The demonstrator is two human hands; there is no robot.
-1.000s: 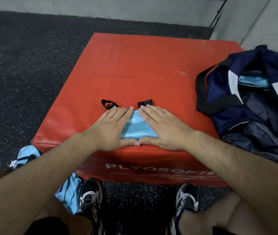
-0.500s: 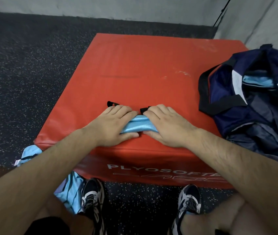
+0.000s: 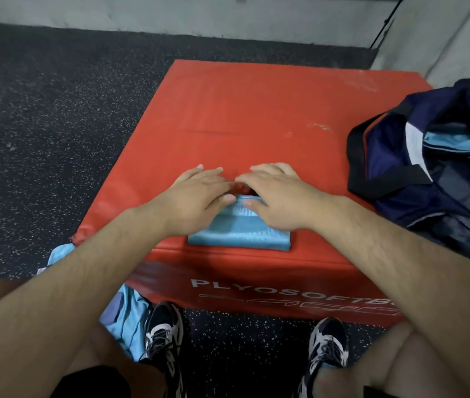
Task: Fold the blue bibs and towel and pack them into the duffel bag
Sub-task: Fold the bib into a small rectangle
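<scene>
head view: the folded blue bib (image 3: 242, 229) lies at the near edge of the red plyo box (image 3: 256, 110). the left grip (image 3: 196, 196) and right grip (image 3: 278, 196) press it with straight fingers and hide its far edge. the unzipped duffel bag (image 3: 443, 179) sits to the right with pale blue cloth (image 3: 452, 139) inside. more blue fabric (image 3: 126, 314) lies on the floor by the left shoe (image 3: 165, 328).

Past the bib (image 3: 242, 232), the box (image 3: 256, 110) top lies bare all the way to the wall (image 3: 228, 18). You can sweep left off its edge to the floor (image 3: 56, 110). On your right the bag (image 3: 434, 191) blocks the box's edge, and its black strap (image 3: 352, 162) loops out nearest your right hand (image 3: 279, 196). Down by your left shoe (image 3: 162, 331), blue cloth (image 3: 127, 317) covers the floor.
</scene>
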